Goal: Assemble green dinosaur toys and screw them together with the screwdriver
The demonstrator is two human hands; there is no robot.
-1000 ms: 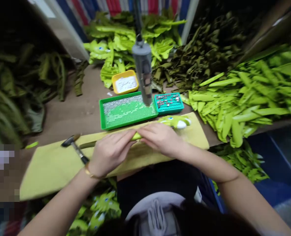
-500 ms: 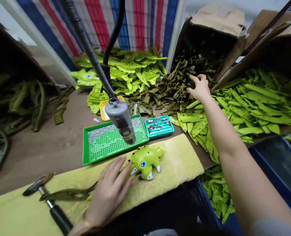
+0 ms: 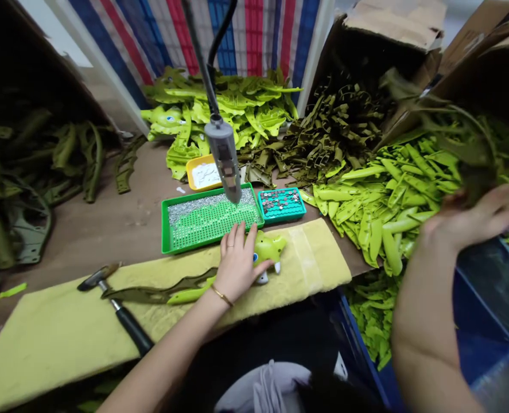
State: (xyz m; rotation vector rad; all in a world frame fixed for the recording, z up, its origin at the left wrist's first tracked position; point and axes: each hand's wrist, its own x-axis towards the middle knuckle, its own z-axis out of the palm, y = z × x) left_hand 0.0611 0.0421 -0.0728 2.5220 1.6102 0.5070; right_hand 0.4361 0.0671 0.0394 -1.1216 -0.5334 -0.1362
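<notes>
My left hand (image 3: 237,258) lies over the lime-green dinosaur toy head (image 3: 272,248), fingers stretched out and covering much of it; its painted eye and white horn tips peek out. A long piece with dark olive (image 3: 151,291) and lime-green (image 3: 189,295) parts runs left from under that hand along the yellow towel (image 3: 306,269). Over on the right, my right hand (image 3: 473,215) is raised and blurred, gripping a curved dark olive plastic part (image 3: 447,129), also smeared by motion. A hammer (image 3: 127,321) with a black handle rests on the towel's left half.
A grey electric screwdriver (image 3: 224,152) hangs above the green tray of screws (image 3: 164,229). Beside it sit a teal tray of small metal discs (image 3: 295,213) and a yellow dish (image 3: 190,178). Lime-green parts (image 3: 379,195) and olive parts (image 3: 323,137) are heaped behind; blue bins (image 3: 486,327) stand lower right.
My right hand has come away from the olive pile to the right, now with a curved olive part. My left hand has moved right, from the toy's left edge onto it. The view has shifted.
</notes>
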